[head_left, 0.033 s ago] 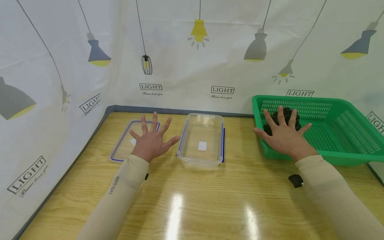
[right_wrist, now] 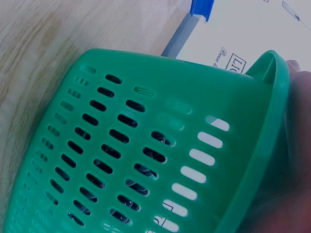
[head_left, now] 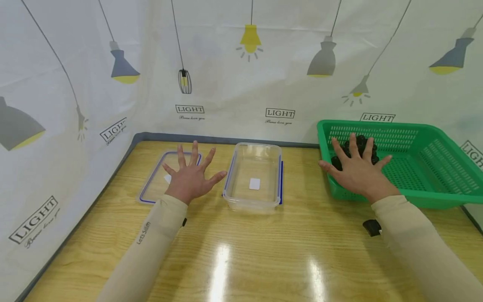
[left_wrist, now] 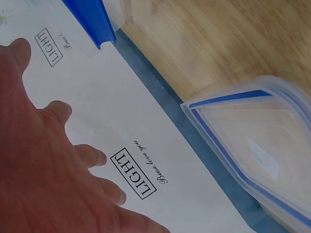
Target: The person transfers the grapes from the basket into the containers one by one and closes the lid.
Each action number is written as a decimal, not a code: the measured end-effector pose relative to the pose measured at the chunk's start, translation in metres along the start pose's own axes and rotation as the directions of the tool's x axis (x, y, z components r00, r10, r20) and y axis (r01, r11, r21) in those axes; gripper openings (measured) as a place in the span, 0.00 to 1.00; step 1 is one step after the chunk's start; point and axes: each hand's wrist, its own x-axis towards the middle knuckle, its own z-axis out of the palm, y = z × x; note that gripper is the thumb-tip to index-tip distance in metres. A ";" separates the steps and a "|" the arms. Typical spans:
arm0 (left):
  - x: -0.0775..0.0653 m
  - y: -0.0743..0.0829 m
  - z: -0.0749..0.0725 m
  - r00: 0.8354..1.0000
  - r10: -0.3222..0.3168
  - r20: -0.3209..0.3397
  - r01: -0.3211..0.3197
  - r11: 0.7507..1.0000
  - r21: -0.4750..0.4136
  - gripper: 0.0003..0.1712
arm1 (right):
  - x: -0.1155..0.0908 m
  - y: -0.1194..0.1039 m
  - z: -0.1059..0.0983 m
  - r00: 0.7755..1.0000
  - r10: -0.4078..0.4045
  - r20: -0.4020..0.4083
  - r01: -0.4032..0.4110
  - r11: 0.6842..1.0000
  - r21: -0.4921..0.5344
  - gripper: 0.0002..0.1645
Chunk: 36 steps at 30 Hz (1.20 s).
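My left hand [head_left: 191,180] hovers with spread, straight fingers over a clear lid [head_left: 155,189] with a blue seal, touching nothing that I can make out. Right of it stands a clear plastic food container [head_left: 253,204] with blue side clips and a white label inside. Over the left end of a green plastic basket [head_left: 434,198] is my right hand [head_left: 358,174], fingers fanned out and holding nothing. Shiny black objects [head_left: 361,143] lie in the basket, partly hidden by that hand; their kind is unclear. In the right wrist view, dark shapes show through the slots of the basket's wall [right_wrist: 194,87].
A wooden table [head_left: 241,256] carries everything. White sheeting [head_left: 226,84] printed with lamps rises behind it and on both sides. In the left wrist view a blue clip [left_wrist: 95,22] appears at the top. A black piece [head_left: 372,227] shows beside the right wrist.
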 end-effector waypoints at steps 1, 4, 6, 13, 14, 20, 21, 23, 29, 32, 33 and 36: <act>0.000 0.000 0.000 1.000 -0.001 0.001 0.001 1.000 -0.004 0.48 | 0.000 0.000 0.000 1.000 -0.001 0.003 0.001 1.000 0.000 0.55; 0.000 -0.001 0.001 1.000 -0.003 0.007 0.003 1.000 -0.009 0.47 | 0.001 0.000 0.001 1.000 -0.005 0.009 0.005 1.000 -0.002 0.54; 0.000 -0.001 0.001 1.000 -0.005 0.013 0.005 1.000 -0.008 0.47 | 0.002 0.000 0.001 1.000 -0.006 0.013 0.006 1.000 -0.001 0.54; -0.001 -0.001 0.000 0.999 -0.016 0.034 0.016 1.000 -0.005 0.47 | 0.002 0.000 0.002 1.000 -0.011 0.001 0.011 1.000 0.004 0.54; -0.001 -0.002 0.000 0.999 -0.018 0.038 0.018 1.000 -0.005 0.47 | 0.002 0.000 0.002 1.000 -0.013 0.000 0.013 1.000 0.008 0.54; 0.001 -0.002 0.002 0.999 -0.017 0.046 0.017 1.000 0.000 0.47 | 0.001 0.003 0.001 1.000 -0.008 -0.005 0.008 1.000 0.026 0.55; 0.001 -0.003 0.003 0.999 -0.011 0.046 0.011 1.000 -0.006 0.47 | 0.001 0.004 0.001 1.000 -0.005 -0.005 0.005 1.000 0.021 0.55; 0.003 -0.002 0.004 0.999 0.000 0.045 0.001 1.000 -0.027 0.47 | 0.000 0.005 -0.001 1.000 -0.002 -0.006 0.002 1.000 0.009 0.55; 0.002 -0.007 0.004 0.999 0.019 0.043 -0.012 0.985 -0.171 0.49 | 0.003 -0.001 -0.002 1.000 -0.013 -0.010 0.013 1.000 0.009 0.57; 0.004 -0.008 0.005 0.997 0.062 0.050 -0.041 0.938 -0.343 0.51 | 0.001 -0.001 -0.003 1.000 -0.002 -0.005 0.002 1.000 0.009 0.57; 0.006 -0.007 0.005 0.996 0.075 0.052 -0.048 0.913 -0.406 0.51 | 0.000 0.000 -0.003 1.000 0.001 -0.001 -0.001 1.000 0.009 0.57; 0.009 -0.005 0.008 0.993 0.112 0.043 -0.067 0.817 -0.573 0.49 | -0.004 0.003 -0.004 1.000 0.007 0.004 -0.007 1.000 0.009 0.57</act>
